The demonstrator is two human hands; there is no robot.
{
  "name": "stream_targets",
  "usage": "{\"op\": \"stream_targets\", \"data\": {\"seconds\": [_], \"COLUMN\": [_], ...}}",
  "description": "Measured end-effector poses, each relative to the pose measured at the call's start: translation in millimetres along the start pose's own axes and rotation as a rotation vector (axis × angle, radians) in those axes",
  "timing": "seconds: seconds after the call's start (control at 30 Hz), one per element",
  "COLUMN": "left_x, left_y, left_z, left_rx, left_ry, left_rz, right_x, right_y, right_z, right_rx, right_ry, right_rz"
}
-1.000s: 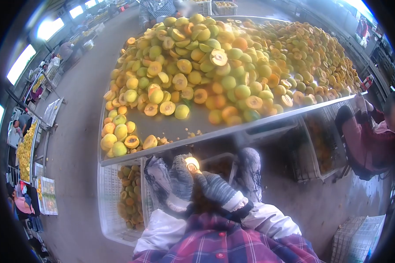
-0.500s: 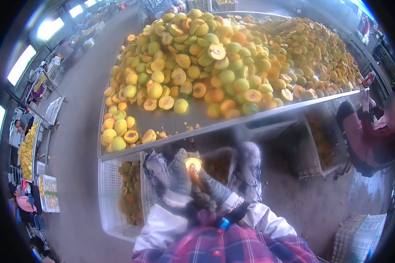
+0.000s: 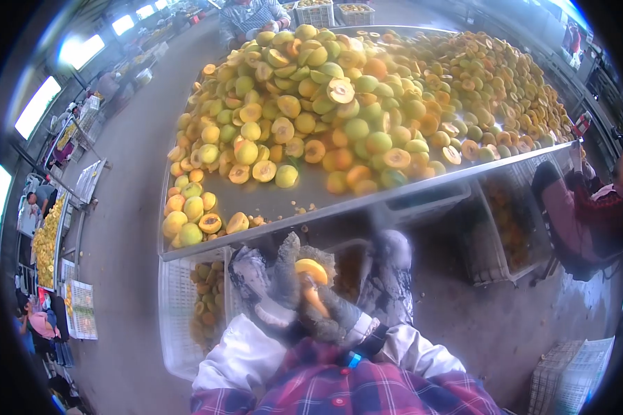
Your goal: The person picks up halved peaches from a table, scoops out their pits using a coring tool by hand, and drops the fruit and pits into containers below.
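Head view: right hand [image 3: 333, 317], finger closure unclear, against yellow fruit piece [image 3: 312, 268], which left hand [image 3: 286, 278] clasps; fruit crate [image 3: 175, 299] left of the grip; table [image 3: 246, 199] just beyond; heaped fruit [image 3: 284, 104] farther off.

Fruit piece [image 3: 313, 269]: bright orange-yellow, rounded upper edge, held in my left hand [image 3: 288, 277]; lower part hard to make out.
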State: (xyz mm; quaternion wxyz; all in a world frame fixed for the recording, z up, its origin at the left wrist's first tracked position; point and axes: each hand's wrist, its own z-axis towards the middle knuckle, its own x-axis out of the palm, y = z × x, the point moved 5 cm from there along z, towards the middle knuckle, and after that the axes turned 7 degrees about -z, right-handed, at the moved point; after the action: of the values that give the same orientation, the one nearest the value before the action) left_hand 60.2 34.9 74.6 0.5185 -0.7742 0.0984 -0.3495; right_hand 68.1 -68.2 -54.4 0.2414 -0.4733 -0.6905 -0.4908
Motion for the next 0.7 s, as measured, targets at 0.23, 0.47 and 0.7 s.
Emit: {"op": "stream_targets", "data": {"seconds": [0.23,0.47,0.7], "left_x": [-48,-157,-39], "left_y": [11,-122,-61], "left_z": [-20,-59,176], "left_rx": [-0.446,0.841,0.894], "left_ry": [-0.411,-0.63,-0.026], "left_rz": [-0.835,2.016,1.475], "right_x": [25,-35,-45], "right_y": [11,-9,1], "right_z": [-52,-10,13], "right_rx": [0.261,0.249,0.175], "right_ry": [0.042,-0.025,-0.183], "right_rz": [0.08,0.041,-0.121]}}
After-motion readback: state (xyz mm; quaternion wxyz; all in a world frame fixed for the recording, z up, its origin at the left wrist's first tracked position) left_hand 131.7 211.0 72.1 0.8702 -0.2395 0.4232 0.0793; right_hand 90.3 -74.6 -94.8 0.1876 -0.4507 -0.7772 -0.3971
